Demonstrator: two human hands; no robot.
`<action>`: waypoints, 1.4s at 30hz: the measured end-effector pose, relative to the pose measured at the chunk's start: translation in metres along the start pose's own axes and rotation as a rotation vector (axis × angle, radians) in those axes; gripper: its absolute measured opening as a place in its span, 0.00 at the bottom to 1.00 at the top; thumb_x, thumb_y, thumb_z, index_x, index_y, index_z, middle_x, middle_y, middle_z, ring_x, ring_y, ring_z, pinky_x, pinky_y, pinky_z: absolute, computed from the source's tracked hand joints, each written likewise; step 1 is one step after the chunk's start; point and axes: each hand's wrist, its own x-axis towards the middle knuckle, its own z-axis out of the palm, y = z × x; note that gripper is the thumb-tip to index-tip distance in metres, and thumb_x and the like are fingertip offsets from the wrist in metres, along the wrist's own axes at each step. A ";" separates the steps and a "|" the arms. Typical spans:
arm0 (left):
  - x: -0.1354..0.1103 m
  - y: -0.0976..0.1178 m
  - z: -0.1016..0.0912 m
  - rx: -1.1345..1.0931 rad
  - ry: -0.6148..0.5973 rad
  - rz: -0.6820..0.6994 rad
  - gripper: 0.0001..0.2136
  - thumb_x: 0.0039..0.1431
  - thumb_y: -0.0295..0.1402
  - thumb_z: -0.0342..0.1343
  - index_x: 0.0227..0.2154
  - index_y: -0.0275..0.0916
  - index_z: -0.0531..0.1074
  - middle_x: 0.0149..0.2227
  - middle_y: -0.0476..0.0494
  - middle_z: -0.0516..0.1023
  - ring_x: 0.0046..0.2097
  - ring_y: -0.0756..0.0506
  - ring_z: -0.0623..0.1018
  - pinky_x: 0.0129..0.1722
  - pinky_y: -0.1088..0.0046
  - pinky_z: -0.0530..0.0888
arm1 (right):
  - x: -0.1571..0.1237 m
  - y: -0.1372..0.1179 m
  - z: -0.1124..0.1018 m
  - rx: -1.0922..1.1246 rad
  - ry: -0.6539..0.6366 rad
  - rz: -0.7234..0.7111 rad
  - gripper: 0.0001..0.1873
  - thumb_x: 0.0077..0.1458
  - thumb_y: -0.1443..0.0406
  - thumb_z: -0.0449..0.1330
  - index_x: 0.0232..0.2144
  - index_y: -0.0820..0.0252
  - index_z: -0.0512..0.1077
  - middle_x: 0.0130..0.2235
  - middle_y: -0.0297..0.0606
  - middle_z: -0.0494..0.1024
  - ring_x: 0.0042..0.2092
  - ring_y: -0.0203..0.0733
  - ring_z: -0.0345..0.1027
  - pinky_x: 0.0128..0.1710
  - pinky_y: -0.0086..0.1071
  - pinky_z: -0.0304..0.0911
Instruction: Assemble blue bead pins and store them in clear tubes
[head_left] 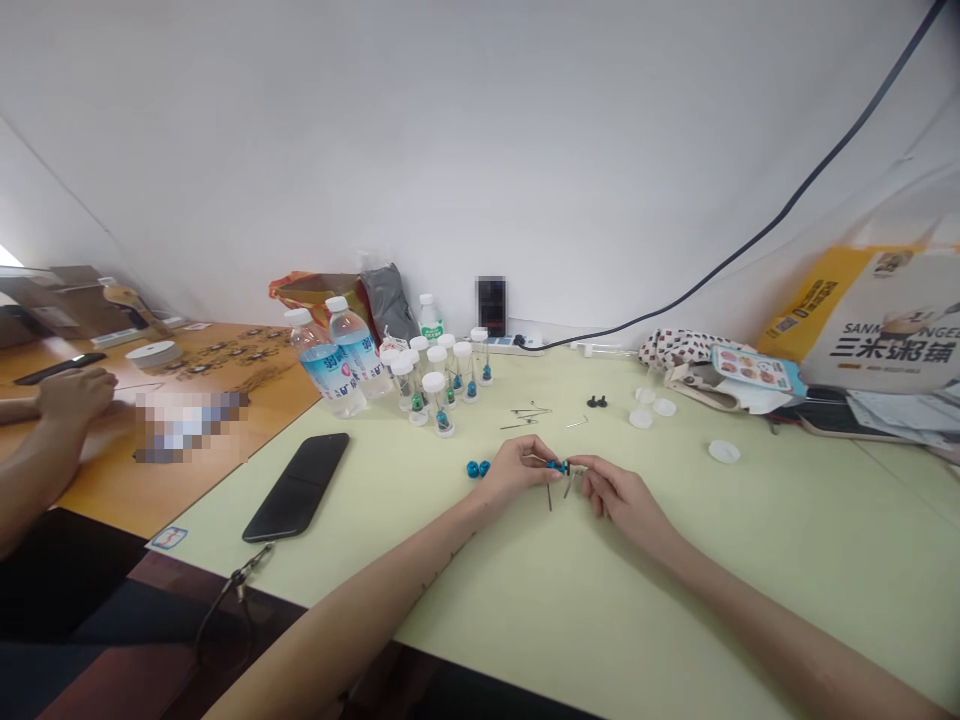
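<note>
White wall point(420, 150) stands behind a pale green worktop point(750, 560), with a black cable point(784, 212) slanting down across it from the far right. Near the middle, the left hand point(517, 467) has its fingers clamped on a small blue part point(553, 465). The right hand point(621, 497) comes in from the right, its index finger at the dark end of that part; whether its fingers are pinched together on anything, I cannot tell. Two thin rods point(550, 498) show just below the fingers, and it is unclear if they are held.

Two blue balls point(473, 469) lie just left of the left hand. Beyond the hands are some thin keys point(525, 413), two black pieces point(592, 402) and, farther right, clear lids point(640, 417). Capped vials point(442, 413) with coloured bits inside stand far left, beside two water bottles point(328, 376). A phone point(298, 487) lies nearer on the left. At an orange table point(300, 385) on the far left rests another person's hand point(77, 393); a paper bag point(870, 320) stands far right.
</note>
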 end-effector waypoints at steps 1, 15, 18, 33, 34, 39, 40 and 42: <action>0.000 0.000 0.000 0.005 -0.001 -0.003 0.16 0.36 0.34 0.67 0.28 0.34 0.69 0.33 0.41 0.77 0.36 0.46 0.76 0.38 0.68 0.71 | 0.000 0.001 0.000 -0.003 -0.010 -0.003 0.18 0.59 0.63 0.44 0.45 0.57 0.69 0.29 0.33 0.69 0.24 0.34 0.62 0.27 0.30 0.59; -0.004 0.002 0.001 -0.024 -0.029 0.016 0.16 0.37 0.33 0.67 0.28 0.34 0.69 0.32 0.42 0.76 0.35 0.48 0.76 0.38 0.70 0.71 | -0.002 -0.009 0.001 -0.059 -0.008 0.025 0.17 0.58 0.57 0.48 0.45 0.56 0.69 0.27 0.32 0.70 0.24 0.36 0.63 0.27 0.30 0.58; -0.007 0.003 0.004 -0.018 -0.080 0.013 0.16 0.38 0.34 0.67 0.29 0.34 0.69 0.32 0.41 0.76 0.35 0.47 0.76 0.37 0.69 0.71 | -0.003 -0.014 0.000 -0.055 -0.005 0.031 0.15 0.55 0.55 0.52 0.40 0.56 0.70 0.25 0.31 0.70 0.25 0.37 0.62 0.26 0.30 0.57; -0.012 0.006 0.013 0.207 -0.048 0.122 0.10 0.43 0.32 0.63 0.28 0.35 0.69 0.30 0.44 0.75 0.35 0.47 0.74 0.35 0.71 0.71 | -0.005 -0.016 0.000 -0.099 -0.067 -0.042 0.16 0.60 0.54 0.45 0.27 0.56 0.63 0.23 0.29 0.64 0.26 0.36 0.58 0.26 0.28 0.53; -0.013 0.006 0.013 0.217 -0.053 0.124 0.10 0.43 0.32 0.63 0.28 0.35 0.69 0.30 0.44 0.75 0.35 0.47 0.74 0.35 0.71 0.71 | -0.005 -0.016 0.000 -0.097 -0.075 -0.040 0.16 0.60 0.55 0.45 0.28 0.56 0.63 0.23 0.30 0.64 0.26 0.36 0.59 0.26 0.28 0.53; -0.013 0.009 0.013 0.216 -0.054 0.132 0.11 0.42 0.33 0.63 0.29 0.36 0.69 0.31 0.44 0.74 0.36 0.46 0.74 0.34 0.72 0.71 | -0.004 -0.018 0.000 -0.050 -0.083 -0.023 0.17 0.60 0.52 0.44 0.29 0.57 0.63 0.25 0.30 0.65 0.27 0.36 0.60 0.27 0.29 0.55; -0.013 0.009 0.013 0.208 -0.052 0.132 0.12 0.42 0.33 0.64 0.29 0.36 0.69 0.31 0.44 0.74 0.37 0.46 0.75 0.34 0.72 0.71 | -0.005 -0.018 0.000 -0.038 -0.075 -0.019 0.17 0.60 0.52 0.44 0.29 0.57 0.63 0.25 0.30 0.65 0.26 0.36 0.60 0.27 0.29 0.55; -0.013 0.010 0.013 0.174 -0.056 0.113 0.15 0.40 0.34 0.65 0.31 0.36 0.68 0.33 0.43 0.74 0.37 0.46 0.75 0.32 0.73 0.70 | -0.006 -0.018 0.001 -0.015 -0.057 -0.012 0.17 0.60 0.52 0.45 0.31 0.57 0.63 0.25 0.31 0.66 0.26 0.36 0.61 0.27 0.29 0.55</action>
